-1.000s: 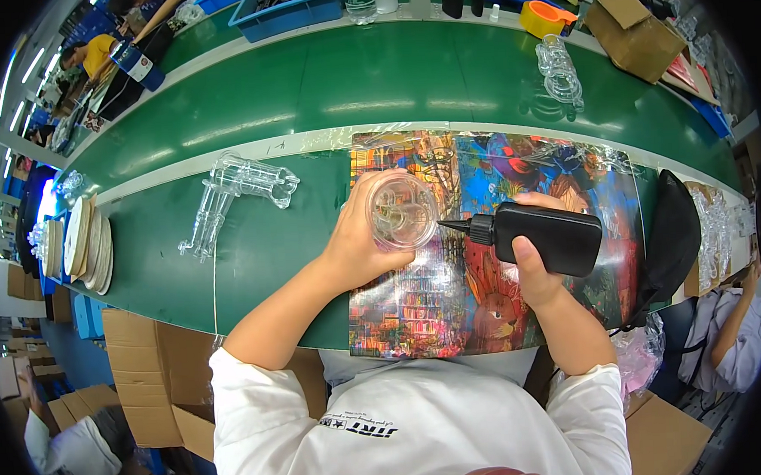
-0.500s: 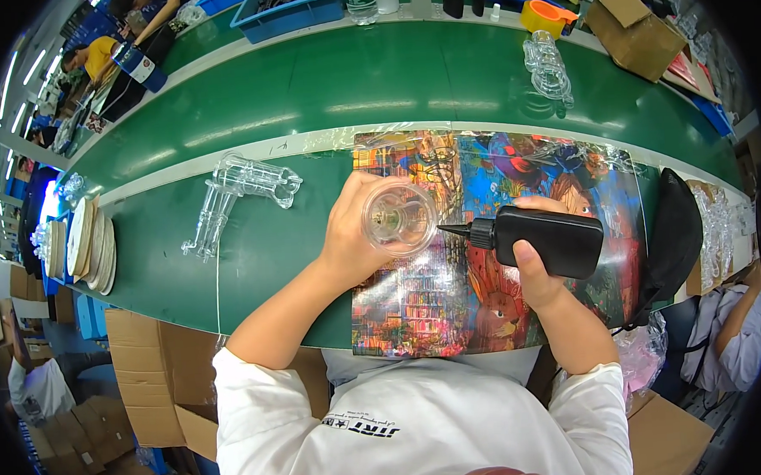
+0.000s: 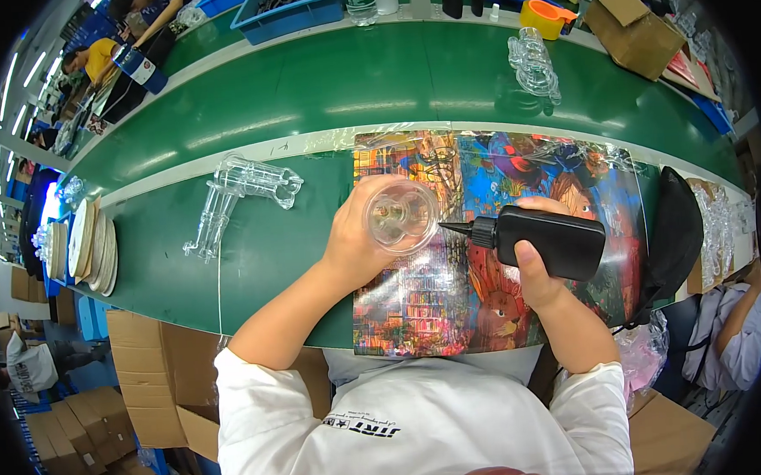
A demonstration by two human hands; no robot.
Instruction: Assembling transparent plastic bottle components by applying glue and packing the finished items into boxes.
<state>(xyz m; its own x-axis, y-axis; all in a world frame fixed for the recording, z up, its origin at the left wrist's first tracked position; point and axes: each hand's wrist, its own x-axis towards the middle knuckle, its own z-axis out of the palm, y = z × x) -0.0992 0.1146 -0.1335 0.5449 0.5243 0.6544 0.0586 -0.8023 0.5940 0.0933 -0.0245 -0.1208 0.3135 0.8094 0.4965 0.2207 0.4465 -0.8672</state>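
Observation:
My left hand [image 3: 351,237] is wrapped round a clear, round, cup-like plastic part [image 3: 403,219], its open end facing up. In my right hand [image 3: 535,274] lies a black squeeze bottle [image 3: 556,242], tilted on its side. The bottle's thin pointed nozzle aims left, with its tip at the clear part's rim; whether they touch I cannot tell. Beneath both hands a glossy, colourful printed sheet [image 3: 410,309] covers the green work surface. To the left lies a clear plastic gun-shaped piece [image 3: 242,189].
Stacked whitish discs [image 3: 97,248] stand at the left end. A dark cloth-like item [image 3: 675,235] is at the right. On the far green belt [image 3: 346,76] rests another clear plastic piece [image 3: 533,66]. Beyond it are a blue bin [image 3: 287,14], an orange tape roll [image 3: 545,19] and a cardboard box [image 3: 636,30].
The clear piece on the far belt has shifted a little to the left. My hands, the clear part and the bottle have barely moved. A person at the far left has changed position.

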